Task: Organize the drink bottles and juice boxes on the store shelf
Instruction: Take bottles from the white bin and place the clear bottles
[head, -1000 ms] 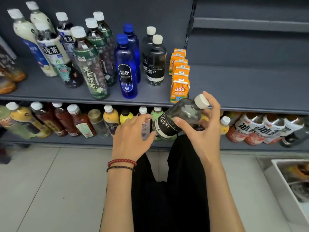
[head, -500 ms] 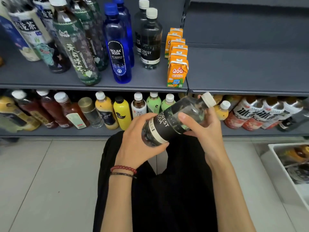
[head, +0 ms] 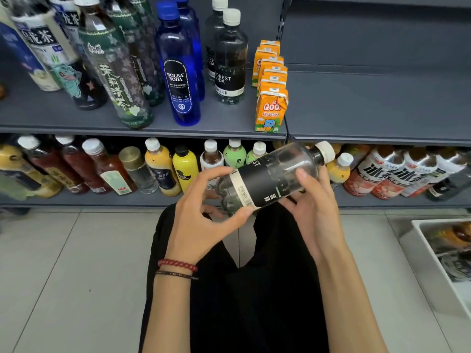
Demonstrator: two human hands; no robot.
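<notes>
A white bin (head: 430,261) sits on the floor (head: 63,276) at the right edge; what lies in it is too blurred to name. The upper shelf (head: 382,105) carries, on its left half, tall tea bottles (head: 114,77), two blue bottles (head: 179,72) one behind the other, two soda bottles (head: 230,57) also front to back, and a row of orange juice boxes (head: 271,110) running from the front edge to the back, at the right end of that half. The shelf's right half is bare grey.

The held bottle (head: 270,179) is clear with a black label banded in cream and a white cap (head: 326,150). It is tilted, cap up and to the right, base down and to the left, in the air in front of the lower shelf (head: 102,201), below the juice boxes. It matches the two soda bottles above.

The left hand (head: 201,217) curls thumb and fingers round the base end of the bottle. The right hand (head: 313,205) wraps its upper body from beneath, with a fingertip on the clear part near the shoulder. Both grips are closed on it.

Behind the hands, the lower shelf is crowded with small bottles: red-brown ones at the left, a yellow bottle (head: 184,166), pale green bottles (head: 234,154), and red-and-white bottles (head: 390,177) leaning at the right. Bracelets (head: 177,266) ring the left wrist, above black trousers (head: 254,289).
</notes>
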